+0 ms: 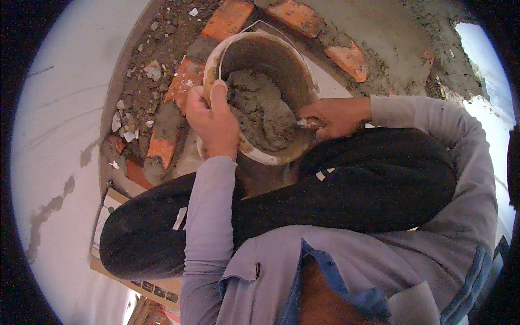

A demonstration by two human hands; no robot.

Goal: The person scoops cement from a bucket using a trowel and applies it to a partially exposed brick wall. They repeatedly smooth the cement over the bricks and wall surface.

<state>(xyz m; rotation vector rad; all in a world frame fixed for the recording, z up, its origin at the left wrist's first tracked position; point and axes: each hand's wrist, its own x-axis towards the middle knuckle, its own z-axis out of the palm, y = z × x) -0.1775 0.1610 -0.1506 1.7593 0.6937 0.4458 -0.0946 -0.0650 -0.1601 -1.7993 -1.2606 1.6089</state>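
A round bucket [260, 158] stands tilted between my bent legs, with thick grey mortar [262, 111] inside. My left hand [214, 119] is closed on its left rim, the thumb over the edge. At the right side of the bucket, my right hand [338, 116] is closed around a pale, mortar-smeared tool [309, 123]. Its working end is hidden, so I cannot tell what kind of tool it is. The thin wire handle [265, 23] of the bucket rests toward the far side.
Mortar-covered bricks [181, 84] form a row left of the bucket, beside soil with rubble [130, 119]. More bricks [346, 59] lie beyond it, bordering a wet grey mortar surface [379, 27]. A pale wall [59, 108] rises at left; a cardboard box [103, 216] lies by my left knee.
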